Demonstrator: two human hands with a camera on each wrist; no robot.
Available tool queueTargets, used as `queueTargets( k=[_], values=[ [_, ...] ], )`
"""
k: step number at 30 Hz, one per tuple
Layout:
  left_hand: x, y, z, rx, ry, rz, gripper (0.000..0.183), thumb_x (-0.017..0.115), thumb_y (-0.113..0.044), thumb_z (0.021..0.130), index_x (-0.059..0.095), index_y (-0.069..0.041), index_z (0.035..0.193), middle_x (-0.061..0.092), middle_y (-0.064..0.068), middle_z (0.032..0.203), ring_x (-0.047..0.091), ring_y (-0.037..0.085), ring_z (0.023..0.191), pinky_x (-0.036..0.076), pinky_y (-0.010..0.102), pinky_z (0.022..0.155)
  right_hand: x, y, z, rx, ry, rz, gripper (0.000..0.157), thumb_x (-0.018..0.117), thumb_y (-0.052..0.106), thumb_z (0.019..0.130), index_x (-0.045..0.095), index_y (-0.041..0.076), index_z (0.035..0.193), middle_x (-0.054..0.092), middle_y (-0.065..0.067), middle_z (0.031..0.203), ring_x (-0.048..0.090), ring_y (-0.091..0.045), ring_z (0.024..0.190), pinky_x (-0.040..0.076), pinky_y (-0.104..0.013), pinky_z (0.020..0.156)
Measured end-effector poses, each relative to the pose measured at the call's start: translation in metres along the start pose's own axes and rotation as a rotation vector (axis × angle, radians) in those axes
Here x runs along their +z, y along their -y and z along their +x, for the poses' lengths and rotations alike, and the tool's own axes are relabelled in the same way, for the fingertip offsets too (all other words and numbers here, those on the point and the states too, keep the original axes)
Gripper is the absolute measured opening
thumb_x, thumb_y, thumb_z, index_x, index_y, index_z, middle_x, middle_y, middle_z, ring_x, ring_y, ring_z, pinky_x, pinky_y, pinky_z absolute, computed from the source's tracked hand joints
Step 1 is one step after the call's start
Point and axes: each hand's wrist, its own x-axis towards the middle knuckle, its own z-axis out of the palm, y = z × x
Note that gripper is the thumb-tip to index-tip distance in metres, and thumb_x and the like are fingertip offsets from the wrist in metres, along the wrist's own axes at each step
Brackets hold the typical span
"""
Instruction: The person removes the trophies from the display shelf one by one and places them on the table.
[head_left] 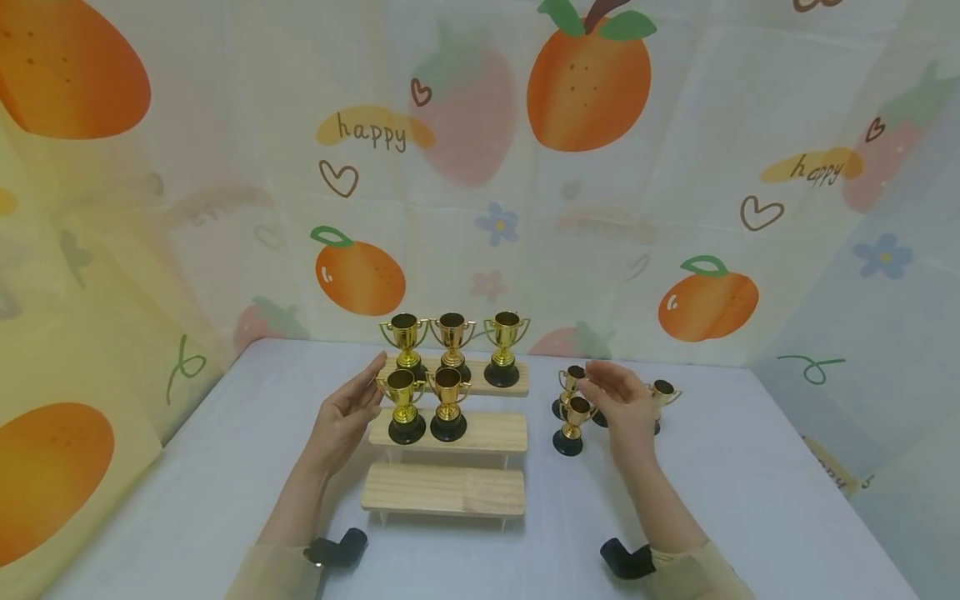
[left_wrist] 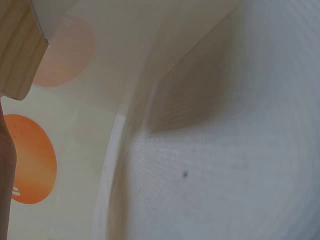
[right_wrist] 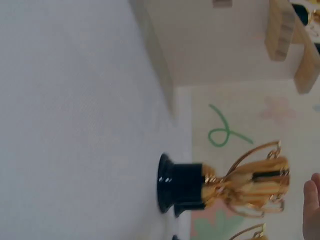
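A wooden three-tier stand (head_left: 442, 490) carries gold trophy cups with black bases. Three trophies (head_left: 506, 333) stand on the back tier, and two more trophies (head_left: 448, 392) on the middle one. My left hand (head_left: 341, 421) is at the left ends of the upper tiers, fingers extended; whether it touches the wood I cannot tell. To the right of the stand, several smaller trophies (head_left: 572, 418) are grouped on the table, partly hidden by my right hand (head_left: 628, 408), whose loosely bent fingers are over them. In the right wrist view, a fingertip shows apart from an upright trophy (right_wrist: 265, 182).
A white cloth covers the table (head_left: 450, 562). Behind it hangs a pale curtain (head_left: 465, 225) printed with oranges, strawberries and flowers. Black straps with camera pieces (head_left: 630, 560) sit at both wrists.
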Motion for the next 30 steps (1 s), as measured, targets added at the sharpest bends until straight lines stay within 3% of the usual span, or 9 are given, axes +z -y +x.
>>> queueTargets(
  k=[8, 16, 22, 30],
  values=[
    [0.0, 0.0, -0.001, -0.004, -0.006, -0.005, 0.065, 0.041, 0.02, 0.091, 0.017, 0.012, 0.151, 0.036, -0.01, 0.16, 0.039, -0.001, 0.144, 0.035, 0.014, 0.118, 0.021, 0.014, -0.012, -0.031, 0.083, 0.015, 0.041, 0.074, 0.003, 0.084, 0.062, -0.001, 0.123, 0.071, 0.015, 0.103, 0.066, -0.004, 0.106, 0.059, -0.014, 0.09],
    [-0.001, 0.001, -0.001, 0.0, 0.002, -0.01, 0.064, 0.04, 0.021, 0.091, 0.018, 0.012, 0.151, 0.036, -0.009, 0.16, 0.04, -0.003, 0.143, 0.035, 0.013, 0.118, 0.041, 0.022, -0.025, -0.063, 0.148, 0.126, 0.04, 0.072, -0.007, 0.082, 0.06, -0.009, 0.12, 0.073, 0.011, 0.101, 0.069, -0.006, 0.102, 0.062, -0.019, 0.088],
    [0.0, 0.0, -0.001, -0.005, -0.001, -0.007, 0.064, 0.04, 0.02, 0.092, 0.017, 0.012, 0.151, 0.035, -0.009, 0.161, 0.04, -0.004, 0.142, 0.035, 0.014, 0.118, 0.058, 0.028, -0.037, -0.115, 0.249, 0.167, 0.038, 0.073, -0.007, 0.081, 0.063, -0.007, 0.117, 0.074, 0.009, 0.104, 0.07, -0.007, 0.102, 0.061, -0.02, 0.092],
    [0.0, -0.001, -0.001, -0.01, -0.008, -0.001, 0.064, 0.04, 0.02, 0.092, 0.018, 0.011, 0.151, 0.035, -0.009, 0.16, 0.04, -0.004, 0.142, 0.035, 0.014, 0.118, 0.083, 0.027, -0.048, -0.112, 0.35, 0.138, 0.04, 0.077, 0.0, 0.08, 0.063, -0.005, 0.117, 0.073, 0.006, 0.107, 0.069, -0.011, 0.107, 0.059, -0.023, 0.098]
  ],
)
